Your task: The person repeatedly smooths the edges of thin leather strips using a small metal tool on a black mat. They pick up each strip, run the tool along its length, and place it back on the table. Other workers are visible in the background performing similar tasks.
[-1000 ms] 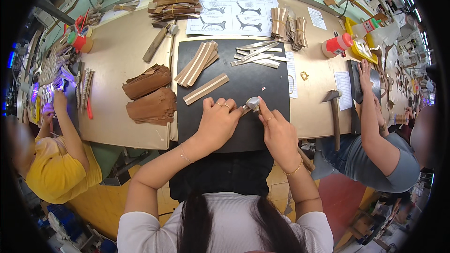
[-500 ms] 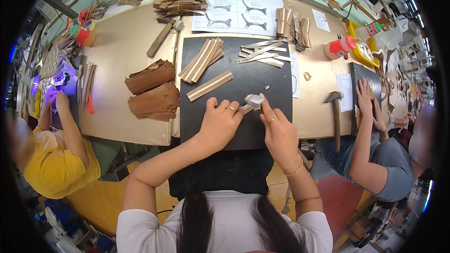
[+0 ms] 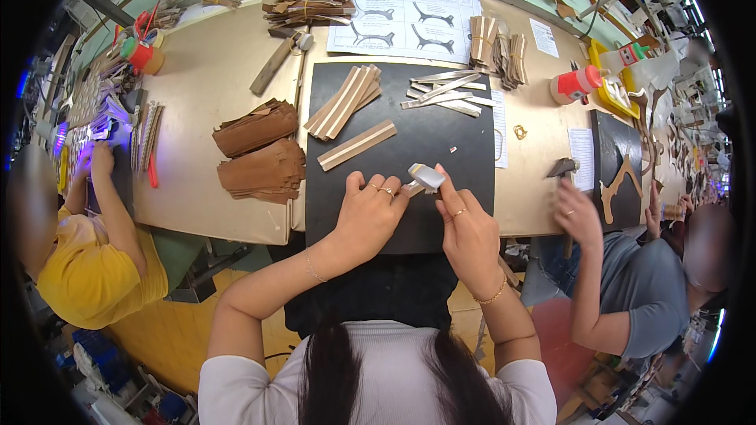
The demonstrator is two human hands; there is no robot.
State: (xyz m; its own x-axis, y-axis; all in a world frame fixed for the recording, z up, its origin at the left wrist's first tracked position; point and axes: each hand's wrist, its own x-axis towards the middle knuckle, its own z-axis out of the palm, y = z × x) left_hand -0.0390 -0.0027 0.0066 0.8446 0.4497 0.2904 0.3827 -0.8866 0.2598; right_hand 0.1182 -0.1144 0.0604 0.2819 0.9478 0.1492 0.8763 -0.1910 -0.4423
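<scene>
My left hand (image 3: 367,216) is closed over one end of a narrow strip with a pale, shiny face, its fingers curled above the black board (image 3: 409,142). The other end of this pale strip (image 3: 426,177) bends over in a silvery fold between my two hands. At that fold, my right hand (image 3: 470,228) grips with thumb and index finger; the exact grip is partly hidden. Beyond my left hand lies one brown strip with a cream centre stripe (image 3: 357,145). Farther back are a fanned stack of similar striped strips (image 3: 344,102) and several loose silvery-white strips (image 3: 449,92).
Brown leather pieces (image 3: 258,149) lie stacked left of the board. Behind them is a hammer (image 3: 277,61); printed drawings (image 3: 405,20) stand beyond the board. Bundled strips (image 3: 484,41) and a red-and-white bottle (image 3: 575,85) are at the right. A co-worker's hand (image 3: 579,212) is by another hammer (image 3: 564,169).
My hands stay nearly in place, with the silvery fold shifted slightly. On the right, the co-worker's hand has moved from their board to the hammer, uncovering a brown piece there.
</scene>
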